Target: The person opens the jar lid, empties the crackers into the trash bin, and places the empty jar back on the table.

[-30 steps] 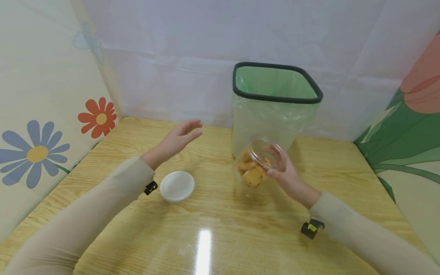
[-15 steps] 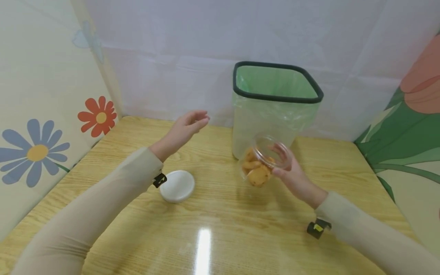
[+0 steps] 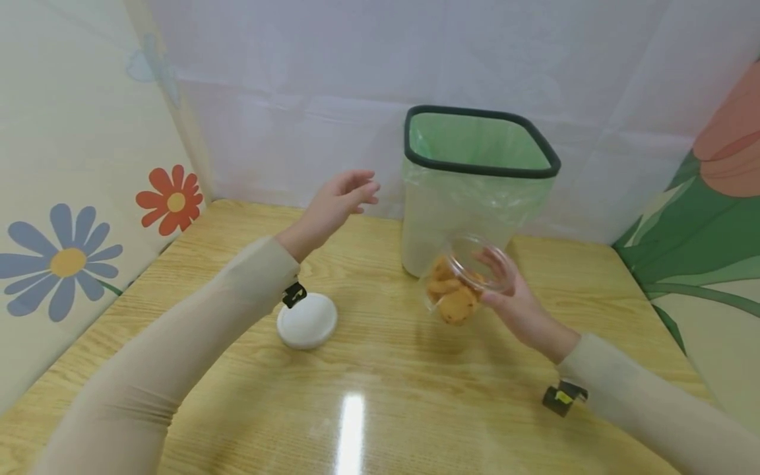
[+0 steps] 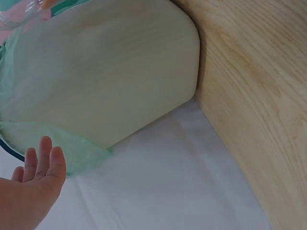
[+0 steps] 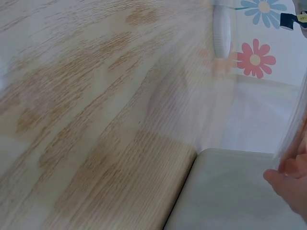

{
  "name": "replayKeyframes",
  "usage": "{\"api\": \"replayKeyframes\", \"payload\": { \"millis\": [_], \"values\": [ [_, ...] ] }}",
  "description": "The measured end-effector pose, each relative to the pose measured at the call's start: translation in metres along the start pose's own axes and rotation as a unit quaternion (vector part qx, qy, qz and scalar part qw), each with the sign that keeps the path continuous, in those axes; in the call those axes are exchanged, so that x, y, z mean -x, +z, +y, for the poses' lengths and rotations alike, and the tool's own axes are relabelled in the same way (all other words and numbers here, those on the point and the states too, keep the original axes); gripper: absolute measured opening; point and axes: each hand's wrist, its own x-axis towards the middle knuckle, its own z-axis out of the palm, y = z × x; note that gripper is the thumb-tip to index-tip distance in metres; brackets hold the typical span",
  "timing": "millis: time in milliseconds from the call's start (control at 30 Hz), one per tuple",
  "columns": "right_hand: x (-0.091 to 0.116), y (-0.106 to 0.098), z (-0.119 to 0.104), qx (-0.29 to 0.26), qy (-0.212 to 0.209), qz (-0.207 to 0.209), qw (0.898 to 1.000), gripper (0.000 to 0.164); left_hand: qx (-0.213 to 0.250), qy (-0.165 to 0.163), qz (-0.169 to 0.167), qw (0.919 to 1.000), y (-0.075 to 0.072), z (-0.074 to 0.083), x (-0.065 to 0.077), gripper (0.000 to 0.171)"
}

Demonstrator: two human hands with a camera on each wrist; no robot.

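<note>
My right hand point(image 3: 528, 313) grips a clear plastic jar point(image 3: 429, 300) near its rim. The jar is tilted, its uncovered mouth facing up and to the right. Several round golden cookies point(image 3: 457, 305) lie inside. In the right wrist view only a strip of the jar wall point(image 5: 293, 129) and part of that hand point(image 5: 290, 184) show. My left hand point(image 3: 335, 208) hovers left of the bin with fingers relaxed and holds nothing; the left wrist view shows its fingers point(image 4: 44, 160) extended. A round white lid point(image 3: 309, 323) lies on the table below the left wrist.
A pale bin point(image 3: 439, 221) with a black rim and green liner stands at the table's back, just behind the jar. The wooden table point(image 3: 380, 369) ends at a white cloth wall point(image 3: 297, 132). Flower-printed panels point(image 3: 65, 165) flank the left and right sides.
The left hand has moved away from me and to the right, closer to the bin. Held in the right hand, the jar of cookies has shifted slightly right. Lid and bin stay put.
</note>
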Motion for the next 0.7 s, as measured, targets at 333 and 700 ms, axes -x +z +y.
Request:
{"api": "replayKeyframes", "payload": {
  "millis": [333,700],
  "values": [
    [0.003,-0.012,-0.013,-0.008,0.001,-0.021,1.0,0.061,0.035,-0.002,0.017,0.9993,0.009,0.017,-0.024,0.047],
    [0.009,-0.028,-0.031,0.014,-0.007,-0.019,1.0,0.059,0.104,-0.04,0.017,0.9937,0.015,0.035,-0.041,0.046]
  ]
}}
